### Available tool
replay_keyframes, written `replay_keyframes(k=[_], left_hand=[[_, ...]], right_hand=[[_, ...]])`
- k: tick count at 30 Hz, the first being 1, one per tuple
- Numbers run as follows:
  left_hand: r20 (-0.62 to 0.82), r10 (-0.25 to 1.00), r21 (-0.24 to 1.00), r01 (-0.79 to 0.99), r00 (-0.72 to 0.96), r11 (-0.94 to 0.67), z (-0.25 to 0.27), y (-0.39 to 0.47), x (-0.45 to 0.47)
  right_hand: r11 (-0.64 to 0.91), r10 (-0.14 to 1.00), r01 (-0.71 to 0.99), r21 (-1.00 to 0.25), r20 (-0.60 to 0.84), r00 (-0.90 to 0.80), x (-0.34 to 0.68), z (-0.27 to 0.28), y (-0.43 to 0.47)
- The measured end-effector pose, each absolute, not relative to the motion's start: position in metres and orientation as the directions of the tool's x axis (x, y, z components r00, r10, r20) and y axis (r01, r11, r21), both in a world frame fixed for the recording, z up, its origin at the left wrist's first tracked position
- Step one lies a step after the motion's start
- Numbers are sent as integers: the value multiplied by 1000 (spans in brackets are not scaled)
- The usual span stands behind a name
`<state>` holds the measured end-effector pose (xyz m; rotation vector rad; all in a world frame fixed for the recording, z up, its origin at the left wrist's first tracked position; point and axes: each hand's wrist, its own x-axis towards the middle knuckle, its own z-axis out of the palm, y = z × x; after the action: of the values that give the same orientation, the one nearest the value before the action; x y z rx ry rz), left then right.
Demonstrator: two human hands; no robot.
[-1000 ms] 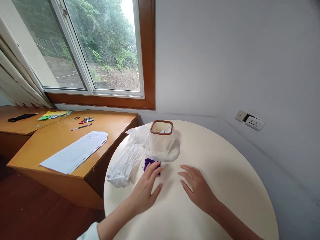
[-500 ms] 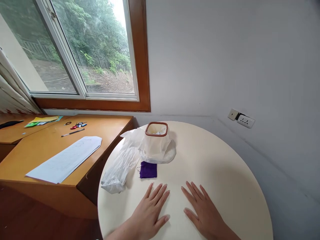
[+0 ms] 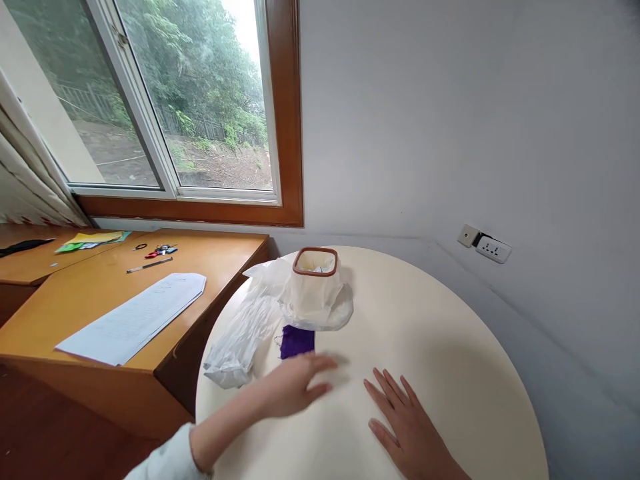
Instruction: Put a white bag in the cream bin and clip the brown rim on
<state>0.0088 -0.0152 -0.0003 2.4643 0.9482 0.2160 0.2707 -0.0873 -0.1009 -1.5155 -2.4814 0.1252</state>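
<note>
Raised over the round table, my left hand is slightly blurred, its thumb apart from the fingers and nothing visible in it. Just beyond it lies a purple cloth with a frayed left edge, its near edge partly covered by the hand. My right hand rests palm down on the tabletop, fingers spread. Behind the cloth stands a small bin with a brown rim, lined with a white plastic bag. A crumpled clear plastic bag stretches from the bin toward the table's left edge.
At the left is a wooden desk bearing white papers, a pen, a small bunch of keys and coloured papers. A wall with a power socket bounds the table's far right side.
My left hand has lifted off the tabletop, turned toward the right and moved nearer the purple cloth. My right hand stays flat in place. The view has shifted slightly.
</note>
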Motion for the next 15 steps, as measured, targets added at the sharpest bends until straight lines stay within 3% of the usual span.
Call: replay_keyframes(k=[2, 4, 6, 9, 15], left_hand=[[127, 775, 477, 646, 619, -595, 29, 12, 11], [327, 789, 419, 668, 520, -614, 51, 44, 12], [412, 783, 330, 725, 466, -604, 62, 77, 12], [391, 787, 295, 746, 477, -598, 61, 118, 10], [322, 792, 248, 761, 519, -599, 42, 148, 7]], right_hand=[[463, 879, 867, -183, 217, -424, 272, -104, -88], [468, 853, 867, -172, 343, -393, 274, -109, -88], [470, 800, 865, -178, 499, -333, 276, -111, -88], [465, 733, 854, -232, 642, -224, 278, -109, -89], [470, 730, 828, -305, 662, -169, 276, -100, -91]])
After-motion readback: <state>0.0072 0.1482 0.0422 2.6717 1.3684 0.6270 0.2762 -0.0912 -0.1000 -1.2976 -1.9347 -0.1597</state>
